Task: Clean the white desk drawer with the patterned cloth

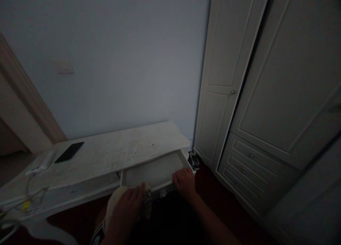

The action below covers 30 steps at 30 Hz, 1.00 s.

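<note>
A shallow white drawer (154,171) is pulled out from the right part of a long white table (125,142), and its inside looks bare. My right hand (184,181) is closed over the drawer's front right corner, fingers curled on the rim. At the front left of the drawer, my left hand (128,204) is closed on a pale cloth (147,204) with a dark pattern on part of it. More of the cloth bunches up beside that hand. Dim light hides the exact hold of the left fingers.
A dark phone (69,152) and a white box-like device (42,162) with cables lie on the table's left end. White wardrobes (218,95) with drawers (247,166) stand at right. Shoes (193,160) sit on the dark red floor (210,188) between table and wardrobe.
</note>
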{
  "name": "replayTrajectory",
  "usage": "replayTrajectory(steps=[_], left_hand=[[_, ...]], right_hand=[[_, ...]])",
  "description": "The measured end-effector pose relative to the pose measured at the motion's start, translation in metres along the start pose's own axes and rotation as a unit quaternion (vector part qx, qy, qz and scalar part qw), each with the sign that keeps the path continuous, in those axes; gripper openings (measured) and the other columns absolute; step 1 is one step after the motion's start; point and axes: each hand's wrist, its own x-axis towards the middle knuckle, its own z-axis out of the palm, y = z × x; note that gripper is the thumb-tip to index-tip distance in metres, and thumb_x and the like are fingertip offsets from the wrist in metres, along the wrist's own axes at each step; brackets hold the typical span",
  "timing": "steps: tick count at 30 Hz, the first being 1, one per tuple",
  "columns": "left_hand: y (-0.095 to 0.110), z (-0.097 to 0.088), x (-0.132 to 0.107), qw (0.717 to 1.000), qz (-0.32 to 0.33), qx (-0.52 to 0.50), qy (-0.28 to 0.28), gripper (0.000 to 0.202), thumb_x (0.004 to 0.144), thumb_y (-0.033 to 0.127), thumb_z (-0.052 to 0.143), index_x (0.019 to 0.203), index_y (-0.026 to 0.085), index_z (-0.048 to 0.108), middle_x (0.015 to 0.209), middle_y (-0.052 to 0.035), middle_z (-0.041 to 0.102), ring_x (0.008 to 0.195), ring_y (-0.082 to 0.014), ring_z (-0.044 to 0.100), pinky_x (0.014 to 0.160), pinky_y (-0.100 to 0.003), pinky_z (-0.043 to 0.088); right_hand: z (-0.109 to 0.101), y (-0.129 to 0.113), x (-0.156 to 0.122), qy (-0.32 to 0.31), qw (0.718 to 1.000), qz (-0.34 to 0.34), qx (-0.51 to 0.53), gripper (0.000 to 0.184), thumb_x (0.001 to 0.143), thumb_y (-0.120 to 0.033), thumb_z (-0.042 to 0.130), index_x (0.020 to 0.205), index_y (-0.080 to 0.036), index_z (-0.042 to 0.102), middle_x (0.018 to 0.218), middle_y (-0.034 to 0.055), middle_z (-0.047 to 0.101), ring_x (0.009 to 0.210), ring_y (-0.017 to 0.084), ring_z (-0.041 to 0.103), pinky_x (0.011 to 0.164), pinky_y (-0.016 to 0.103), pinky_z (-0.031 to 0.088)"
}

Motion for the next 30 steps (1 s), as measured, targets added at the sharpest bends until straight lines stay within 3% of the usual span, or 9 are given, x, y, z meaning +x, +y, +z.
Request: replayTrajectory(steps=[3,6,10,14,17,21,26,30], left_hand=[[0.006,0.017,-0.008,0.998,0.000,0.003,0.065,0.071,0.082,0.013,0.067,0.151,0.020,0.054,0.150,-0.0151,0.058,0.137,-0.0366,0.052,0.118,-0.053,0.039],[0.010,0.021,-0.004,0.997,-0.003,0.030,0.076,0.067,0.084,0.014,0.066,0.150,0.016,0.053,0.137,-0.0191,0.065,0.129,-0.0387,0.057,0.113,-0.057,0.041],[0.021,0.005,0.018,0.999,0.006,0.007,0.049,0.054,0.088,0.014,0.061,0.143,0.015,0.059,0.120,-0.0162,0.069,0.105,-0.0335,0.065,0.094,-0.049,0.049],[0.039,-0.015,0.043,0.999,0.023,-0.046,0.014,0.042,0.088,0.020,0.066,0.130,0.015,0.063,0.113,-0.0151,0.069,0.103,-0.0341,0.065,0.092,-0.048,0.048],[0.044,-0.019,0.051,0.996,0.046,-0.071,-0.012,0.039,0.087,0.018,0.065,0.126,0.017,0.063,0.113,-0.0134,0.069,0.105,-0.0327,0.065,0.093,-0.046,0.047],[0.028,-0.008,0.040,0.994,0.046,-0.096,-0.010,0.050,0.086,0.016,0.062,0.136,0.018,0.058,0.124,-0.0136,0.069,0.112,-0.0311,0.064,0.099,-0.047,0.046],[-0.009,0.003,0.016,0.989,0.029,-0.144,-0.021,0.069,0.080,0.009,0.057,0.147,0.023,0.053,0.142,-0.0106,0.067,0.124,-0.0279,0.064,0.110,-0.046,0.046],[-0.040,0.011,0.002,0.985,0.024,-0.168,0.020,0.061,0.083,0.018,0.058,0.144,0.028,0.058,0.137,-0.0072,0.072,0.120,-0.0277,0.069,0.107,-0.044,0.051]], right_hand=[[0.000,0.000,0.000,0.000,1.000,0.004,-0.002,0.031,0.097,-0.024,0.055,0.066,-0.022,0.061,0.065,0.0022,0.064,0.073,0.018,0.054,0.077,0.037,0.028],[0.001,0.000,0.000,0.001,1.000,0.007,-0.002,0.031,0.097,-0.024,0.054,0.066,-0.022,0.061,0.065,0.0025,0.064,0.073,0.018,0.053,0.077,0.037,0.028],[0.003,0.000,-0.001,0.004,1.000,0.005,-0.002,0.032,0.098,-0.024,0.054,0.067,-0.022,0.061,0.065,0.0022,0.064,0.072,0.018,0.052,0.078,0.037,0.027],[0.004,0.001,-0.002,0.007,1.000,0.005,-0.008,0.032,0.098,-0.023,0.053,0.067,-0.022,0.060,0.064,0.0018,0.063,0.071,0.018,0.051,0.077,0.037,0.027],[0.004,0.001,-0.001,0.008,1.000,0.001,-0.013,0.031,0.098,-0.022,0.053,0.067,-0.022,0.059,0.064,0.0019,0.062,0.070,0.018,0.051,0.078,0.037,0.028],[0.003,0.003,-0.001,0.010,1.000,-0.012,-0.013,0.031,0.097,-0.022,0.055,0.066,-0.022,0.059,0.063,0.0016,0.062,0.070,0.018,0.051,0.077,0.037,0.027],[0.004,0.004,-0.001,0.009,1.000,-0.017,-0.007,0.029,0.096,-0.022,0.056,0.067,-0.022,0.059,0.065,0.0009,0.063,0.071,0.018,0.053,0.076,0.036,0.027],[0.005,0.002,-0.002,0.011,1.000,-0.011,-0.006,0.030,0.096,-0.021,0.054,0.066,-0.022,0.058,0.064,0.0011,0.063,0.071,0.018,0.054,0.077,0.037,0.028]])
